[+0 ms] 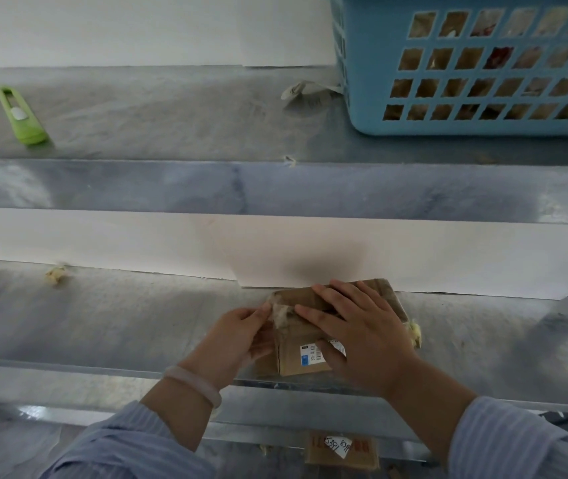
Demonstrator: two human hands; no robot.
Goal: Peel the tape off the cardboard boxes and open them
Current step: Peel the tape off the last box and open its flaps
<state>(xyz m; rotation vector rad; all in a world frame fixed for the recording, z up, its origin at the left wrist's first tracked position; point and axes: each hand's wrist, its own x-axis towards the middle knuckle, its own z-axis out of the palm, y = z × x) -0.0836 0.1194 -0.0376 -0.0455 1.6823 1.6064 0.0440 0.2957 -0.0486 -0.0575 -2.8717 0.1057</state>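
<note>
Under right hand [362,330], fingers flat: cardboard box [294,363]; left hand [241,337] fingers pinch tape [280,314].

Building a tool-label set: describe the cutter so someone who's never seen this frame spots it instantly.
Start at the blue basket on the right of the upper shelf and follow that shelf leftward, nearly to the picture's edge. The green cutter lies flat there, alone. It is the only lime-green thing in view; the crumpled scrap beside the basket is pale.

a small brown cardboard box [305,344] lies low in the frame's middle, white label facing up, crumpled tape [280,314] lifting at its upper-left corner.
</note>
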